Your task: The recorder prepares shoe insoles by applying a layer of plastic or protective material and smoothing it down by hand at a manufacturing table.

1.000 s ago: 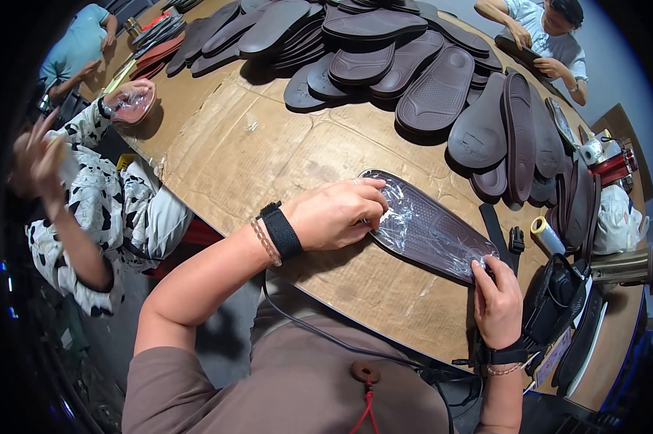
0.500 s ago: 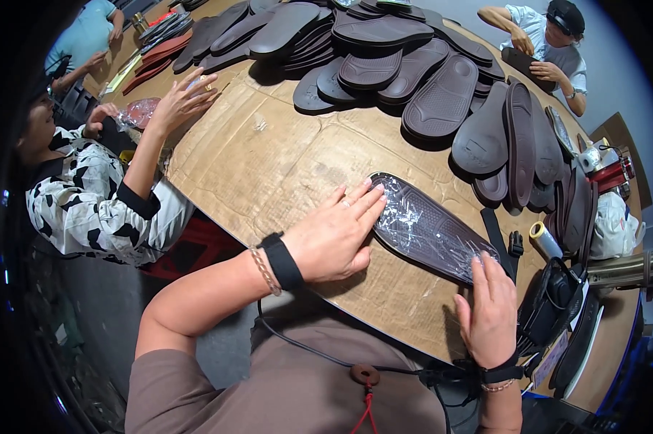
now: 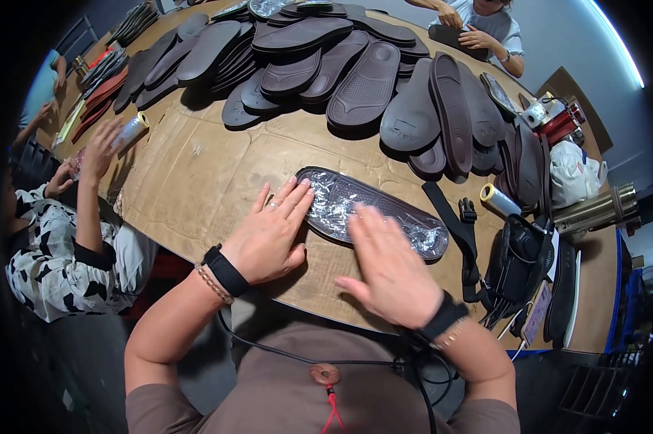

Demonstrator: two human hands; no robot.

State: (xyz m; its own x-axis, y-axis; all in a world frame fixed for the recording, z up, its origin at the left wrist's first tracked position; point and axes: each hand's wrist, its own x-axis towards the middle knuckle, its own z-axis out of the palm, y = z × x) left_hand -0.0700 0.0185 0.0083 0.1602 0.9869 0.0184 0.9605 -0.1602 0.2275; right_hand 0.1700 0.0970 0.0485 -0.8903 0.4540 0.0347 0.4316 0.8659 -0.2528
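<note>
Clear film already covers dark shoe sole (image 3: 370,211), lying at frame centre on cardboard-covered tabletop (image 3: 189,181). Your left hand (image 3: 269,235) flat, fingers spread on heel end, gripping nothing. Your right hand (image 3: 391,264) open, palm down over sole middle. Smoothing looks unfinished. Versus earlier frame: right hand moved up from tabletop's lower edge onto sole.

Well right of your right-hand fingers (image 3: 373,220), a white plastic bag (image 3: 574,173) sits bunched at the table (image 3: 196,181) edge, a red box-shaped package (image 3: 564,121) just behind it.
</note>
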